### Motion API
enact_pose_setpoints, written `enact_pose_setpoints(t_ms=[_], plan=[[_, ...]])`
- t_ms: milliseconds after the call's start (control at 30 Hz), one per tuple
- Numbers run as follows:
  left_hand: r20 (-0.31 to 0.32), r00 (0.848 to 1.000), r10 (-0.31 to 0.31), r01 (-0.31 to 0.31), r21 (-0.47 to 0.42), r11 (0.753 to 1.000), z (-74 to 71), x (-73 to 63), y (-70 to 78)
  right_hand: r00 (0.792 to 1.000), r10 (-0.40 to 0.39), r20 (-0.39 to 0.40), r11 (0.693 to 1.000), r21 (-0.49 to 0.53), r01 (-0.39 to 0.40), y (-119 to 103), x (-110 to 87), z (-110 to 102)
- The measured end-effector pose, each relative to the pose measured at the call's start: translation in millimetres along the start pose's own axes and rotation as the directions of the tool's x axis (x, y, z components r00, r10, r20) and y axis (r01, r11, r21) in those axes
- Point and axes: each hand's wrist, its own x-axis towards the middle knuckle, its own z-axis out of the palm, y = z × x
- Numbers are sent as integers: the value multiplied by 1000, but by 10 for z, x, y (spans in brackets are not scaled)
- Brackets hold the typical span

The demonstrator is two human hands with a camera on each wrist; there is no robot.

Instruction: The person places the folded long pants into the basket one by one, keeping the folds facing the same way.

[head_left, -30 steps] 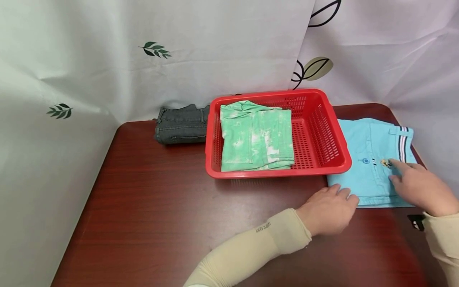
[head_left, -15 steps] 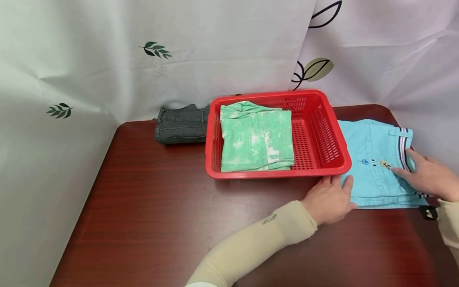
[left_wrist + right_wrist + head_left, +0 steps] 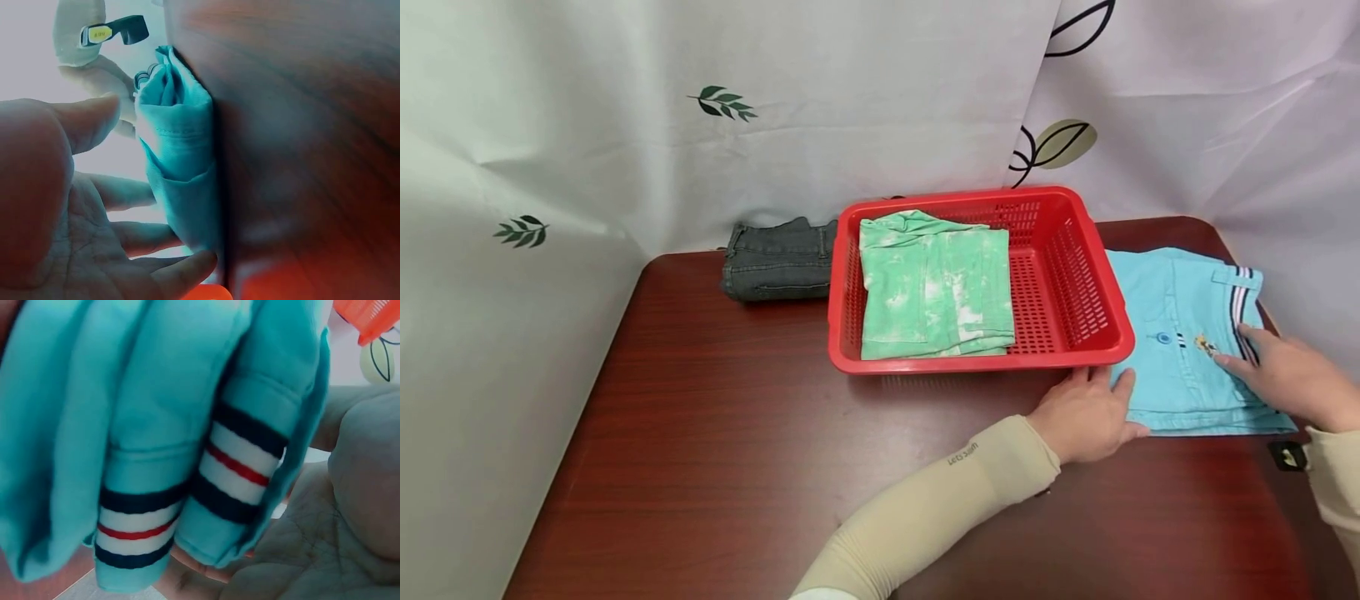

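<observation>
Folded light-blue pants (image 3: pixel 1157 367) lie on the right side of the table, with striped trim, a button and a small embroidered patch. My left hand (image 3: pixel 1086 417) is at their left end beside the basket; in the left wrist view its fingers (image 3: pixel 144 237) extend against the folded side, thumb apart. On the right end, my right hand (image 3: pixel 1296 371) holds the pants with thumb on top near the patch. Up close in the right wrist view, the striped folds (image 3: pixel 231 469) hang in layers in front of the palm, hiding part of the fingers.
A red plastic basket (image 3: pixel 977 361) stands at the back middle, its right side overlapping the blue pants. In it lie folded green-and-white pants (image 3: pixel 910 292). Folded dark grey jeans (image 3: pixel 778 262) sit left of the basket. Patterned white cloth (image 3: pixel 850 100) hangs around the brown table (image 3: pixel 737 450).
My left hand has shifted left and up, its fingertips now under the basket's front rim. My right hand has moved out from the patch to the pants' striped right edge.
</observation>
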Motion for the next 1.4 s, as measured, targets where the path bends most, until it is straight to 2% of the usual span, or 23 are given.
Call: enact_pose_setpoints(t_ms=[167,467,800,867,967,1100,1200,1300,1400], plan=[[-11,1000,11,-11,-3,1000,12,-21,-21,1000,8,-13,1000,-18,-8,-34,-67,25],[44,999,16,-14,-57,998,4,-76,-73,999,32,-8,999,7,-32,-21,-171,77],[23,998,61,-59,-79,995,-37,-154,-121,997,71,-37,997,14,-71,7,-271,151],[0,999,44,-44,-91,995,-42,-166,-124,996,82,-40,997,15,-81,-1,-303,161],[-69,998,-8,1,-101,995,-51,-177,-132,995,90,-39,996,19,-90,-15,-340,167],[-159,985,-71,52,-118,992,-45,-167,-138,995,91,-39,996,30,-90,-16,-364,161],[-190,978,-85,57,-152,987,-26,-146,-122,995,86,-39,995,56,-84,1,-372,148],[-229,969,-88,53,-157,986,-6,-124,-79,998,48,-51,995,90,-43,16,-361,133],[-284,953,-101,71,-116,991,18,-112,-20,998,4,-57,993,121,2,32,-331,116]])
